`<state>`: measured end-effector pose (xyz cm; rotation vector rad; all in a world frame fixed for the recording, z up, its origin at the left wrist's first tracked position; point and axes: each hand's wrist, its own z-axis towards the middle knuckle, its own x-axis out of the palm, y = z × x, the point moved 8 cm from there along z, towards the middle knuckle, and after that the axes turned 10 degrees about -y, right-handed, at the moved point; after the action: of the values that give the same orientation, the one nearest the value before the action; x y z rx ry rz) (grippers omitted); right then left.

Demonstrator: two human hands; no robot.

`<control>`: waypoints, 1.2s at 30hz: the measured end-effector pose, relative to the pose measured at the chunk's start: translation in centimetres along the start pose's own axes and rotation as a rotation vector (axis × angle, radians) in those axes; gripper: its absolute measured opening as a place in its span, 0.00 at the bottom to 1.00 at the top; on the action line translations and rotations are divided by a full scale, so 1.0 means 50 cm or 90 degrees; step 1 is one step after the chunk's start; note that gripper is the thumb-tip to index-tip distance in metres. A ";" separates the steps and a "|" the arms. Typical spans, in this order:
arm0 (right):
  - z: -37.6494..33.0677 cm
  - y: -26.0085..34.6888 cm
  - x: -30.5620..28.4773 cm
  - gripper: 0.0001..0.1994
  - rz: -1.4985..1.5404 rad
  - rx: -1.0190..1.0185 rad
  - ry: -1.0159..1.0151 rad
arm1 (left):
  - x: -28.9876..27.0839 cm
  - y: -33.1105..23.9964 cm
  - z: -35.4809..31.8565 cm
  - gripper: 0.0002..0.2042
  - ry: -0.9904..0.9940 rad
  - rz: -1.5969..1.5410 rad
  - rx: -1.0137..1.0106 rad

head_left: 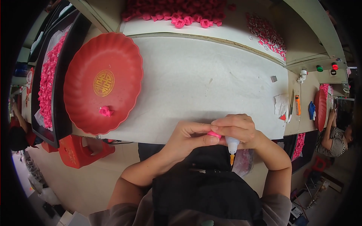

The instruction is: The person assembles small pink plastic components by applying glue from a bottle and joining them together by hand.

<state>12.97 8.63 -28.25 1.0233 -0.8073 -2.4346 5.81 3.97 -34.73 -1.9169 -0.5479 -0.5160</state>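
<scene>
Biggest thing here is the desk [207, 75], mostly covered by a pale sheet. Next is a red scalloped dish [85, 71] with a round gold emblem, sitting at the desk's left side, and just left of that there's a black tray [74, 39] with a load of pink bits in it. More of the same are heaped in a pink pile [169, 10] up at the back.

Both hands are near the front edge. The left hand [188, 139] has its thumb and fingers pinched on a little pink piece. The right hand [241, 130] is wrapped around a white bottle [233, 145], its amber tip pointing down toward the black apron [203, 192], and its fingertips meet the left's at that pink piece [213, 134]. So the piece sits right between the two hands. One loose pink part [106, 111] lies in the dish.
</scene>
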 end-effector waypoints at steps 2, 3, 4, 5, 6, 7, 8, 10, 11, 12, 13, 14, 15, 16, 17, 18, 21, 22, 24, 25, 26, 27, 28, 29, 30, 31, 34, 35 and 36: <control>0.002 0.000 -0.002 0.14 0.007 -0.004 -0.007 | -0.001 -0.002 0.002 0.09 -0.037 -0.029 -0.028; 0.003 -0.004 -0.002 0.14 0.009 -0.003 -0.007 | -0.002 -0.003 0.005 0.09 -0.038 -0.029 -0.030; 0.004 -0.007 -0.003 0.14 0.008 -0.002 -0.009 | -0.002 -0.005 0.009 0.09 -0.038 -0.029 -0.028; 0.003 -0.009 -0.002 0.14 0.008 -0.001 -0.011 | -0.003 -0.005 0.010 0.09 -0.038 -0.029 -0.027; 0.003 -0.011 -0.003 0.14 0.009 -0.001 -0.011 | -0.005 -0.004 0.012 0.09 -0.039 -0.029 -0.028; 0.006 -0.013 -0.005 0.14 0.006 -0.001 -0.009 | -0.003 -0.005 0.015 0.09 -0.020 -0.018 -0.015; 0.005 -0.012 -0.004 0.15 0.004 0.000 -0.007 | -0.002 -0.005 0.014 0.10 -0.001 -0.006 -0.004; 0.004 -0.013 -0.001 0.15 0.010 0.007 -0.004 | -0.004 -0.007 0.010 0.10 -0.009 -0.005 0.002; 0.005 -0.020 -0.001 0.16 0.012 0.007 -0.001 | -0.007 -0.012 0.014 0.10 -0.013 -0.003 0.013; 0.008 -0.020 0.000 0.16 0.004 -0.003 0.000 | -0.009 -0.014 0.014 0.10 -0.007 0.001 0.025; 0.009 -0.019 0.008 0.17 0.012 0.002 0.008 | -0.016 -0.007 0.011 0.10 -0.016 -0.023 0.009; 0.007 -0.017 0.009 0.17 0.016 0.005 0.018 | -0.018 0.001 0.011 0.10 -0.022 -0.048 -0.005; 0.003 -0.013 0.008 0.17 0.008 -0.010 0.020 | -0.016 0.000 0.009 0.10 -0.017 -0.044 0.012; -0.003 -0.020 0.010 0.19 0.015 0.014 0.033 | -0.016 0.005 0.010 0.10 -0.026 -0.031 0.005; -0.012 -0.028 0.012 0.20 0.018 0.040 0.042 | -0.017 0.010 0.012 0.10 -0.031 -0.014 -0.003; -0.018 -0.032 0.011 0.22 0.019 0.045 0.034 | -0.014 0.008 0.014 0.10 -0.018 -0.005 0.007; -0.019 -0.030 0.014 0.24 0.011 0.040 0.043 | -0.019 0.015 0.014 0.10 -0.025 0.016 0.021; -0.013 -0.032 0.017 0.25 0.018 0.060 0.075 | -0.023 0.015 0.014 0.10 -0.029 0.001 0.012; -0.008 -0.030 0.019 0.26 0.023 0.054 0.082 | -0.029 0.019 0.007 0.10 -0.041 0.012 0.021; -0.008 -0.031 0.023 0.26 0.040 0.054 0.097 | -0.035 0.020 0.009 0.10 -0.064 0.015 0.024; -0.006 -0.031 0.022 0.27 0.043 0.051 0.095 | -0.033 0.015 0.007 0.09 -0.086 0.004 0.023; -0.006 -0.033 0.021 0.27 0.036 0.051 0.089 | -0.030 0.015 0.008 0.09 -0.078 0.008 0.023; -0.009 -0.033 0.024 0.26 0.040 0.052 0.094 | -0.031 0.016 0.007 0.09 -0.083 0.004 0.024; -0.009 -0.033 0.026 0.26 0.048 0.051 0.099 | -0.033 0.015 0.006 0.09 -0.094 0.000 0.026; -0.009 -0.032 0.022 0.26 0.047 0.051 0.096 | -0.030 0.015 0.007 0.09 -0.092 0.003 0.025; -0.010 -0.032 0.020 0.26 0.045 0.052 0.103 | -0.027 0.016 0.007 0.09 -0.100 -0.003 0.025; -0.005 -0.032 0.022 0.26 0.048 0.049 0.104 | -0.034 0.017 0.009 0.10 -0.110 -0.006 0.029; -0.006 -0.032 0.022 0.26 0.053 0.048 0.104 | -0.035 0.018 0.010 0.10 -0.112 -0.008 0.032; -0.008 -0.035 0.023 0.26 0.053 0.049 0.103 | -0.033 0.016 0.010 0.10 -0.112 -0.007 0.031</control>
<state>12.27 9.20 -30.17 1.1742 -0.8757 -2.2332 4.99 3.92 -36.45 -1.9244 -0.6791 -0.3397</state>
